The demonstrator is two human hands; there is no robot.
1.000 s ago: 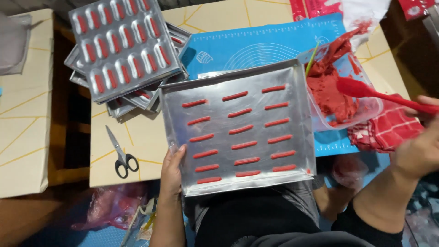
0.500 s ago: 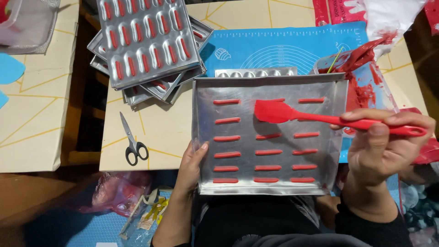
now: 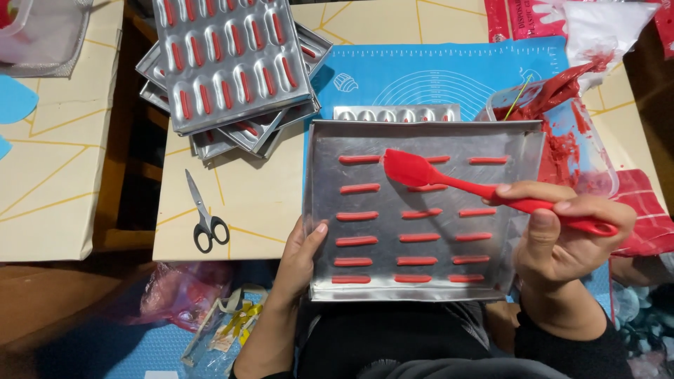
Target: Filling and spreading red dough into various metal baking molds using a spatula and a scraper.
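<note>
Right hand [image 3: 562,242] clamped on handle of red spatula [image 3: 477,188], blade over top rows of red strips [image 3: 418,238] in metal tray [image 3: 421,210]. Left hand [image 3: 302,256] grips tray's near-left edge, thumb on rim. Tray sits on blue mat [image 3: 435,77]; tub of red paste [image 3: 562,133] just right. Stacked filled trays [image 3: 232,70] w/ scissors [image 3: 203,214] to the left

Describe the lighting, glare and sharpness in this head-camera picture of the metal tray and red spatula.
Head view: even overhead light; soft glare on the flat silver metal tray and the stacked ridged moulds; the red silicone spatula and right hand are slightly soft, the left hand too; the black-handled scissors look sharp; the lower corners fall dark.
</note>
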